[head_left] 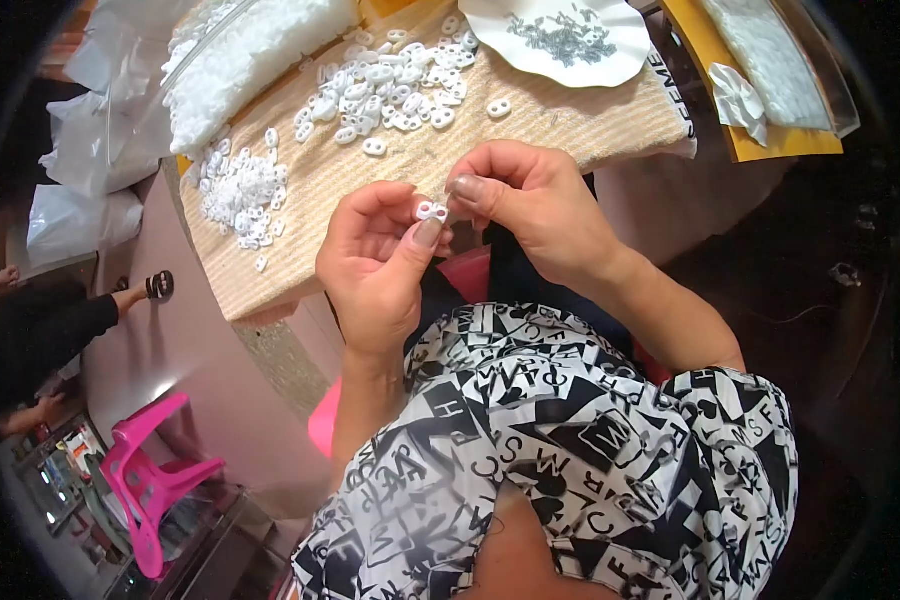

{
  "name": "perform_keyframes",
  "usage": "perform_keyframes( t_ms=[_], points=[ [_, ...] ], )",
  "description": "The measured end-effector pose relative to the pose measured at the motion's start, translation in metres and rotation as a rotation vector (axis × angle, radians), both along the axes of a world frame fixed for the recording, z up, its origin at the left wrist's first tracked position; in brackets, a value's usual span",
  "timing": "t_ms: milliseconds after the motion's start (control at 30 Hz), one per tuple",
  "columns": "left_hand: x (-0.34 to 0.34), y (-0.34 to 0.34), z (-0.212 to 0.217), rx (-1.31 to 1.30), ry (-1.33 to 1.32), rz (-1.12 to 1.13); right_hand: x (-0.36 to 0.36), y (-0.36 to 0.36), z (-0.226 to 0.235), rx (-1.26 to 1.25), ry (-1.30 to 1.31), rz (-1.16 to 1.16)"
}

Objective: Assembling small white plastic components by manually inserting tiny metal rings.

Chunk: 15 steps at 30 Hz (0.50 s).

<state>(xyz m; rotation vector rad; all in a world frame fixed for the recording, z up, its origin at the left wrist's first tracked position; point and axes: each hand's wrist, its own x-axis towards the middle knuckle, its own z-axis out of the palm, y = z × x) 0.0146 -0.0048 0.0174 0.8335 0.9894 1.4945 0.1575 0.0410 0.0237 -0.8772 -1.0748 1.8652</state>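
My left hand (375, 265) pinches a small white plastic piece with two round holes (432, 211) between thumb and fingers, over the near edge of the cloth. Close beside it, my right hand (535, 205) has thumb and forefinger pressed together; whatever is between them is too small to make out. Beyond my hands, a loose pile of white two-hole pieces (380, 95) lies on the beige ribbed cloth (320, 190). To the left is a heap of smaller white pieces (242, 195). A white scalloped plate (618, 68) holds many small dark grey slivers (575, 42).
A clear-sided container full of white pieces (260, 65) stands at the far left; another (770, 60) lies on yellow board at far right, by crumpled white paper (738, 105). Plastic bags (80, 220), a pink stool (150, 480) and another person (40, 330) are at left.
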Motion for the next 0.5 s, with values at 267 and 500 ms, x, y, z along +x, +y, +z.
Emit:
perform_keyframes(
  t_ms=[267,500],
  points=[
    [0.0006,-0.0036,-0.0017,-0.042,-0.060,-0.014,-0.0013,-0.0033,0.0009,0.036,0.008,0.043],
    [0.0020,-0.0053,-0.0018,-0.023,-0.042,-0.023,-0.0001,-0.0035,0.0030,0.052,-0.023,0.065]
  ],
)
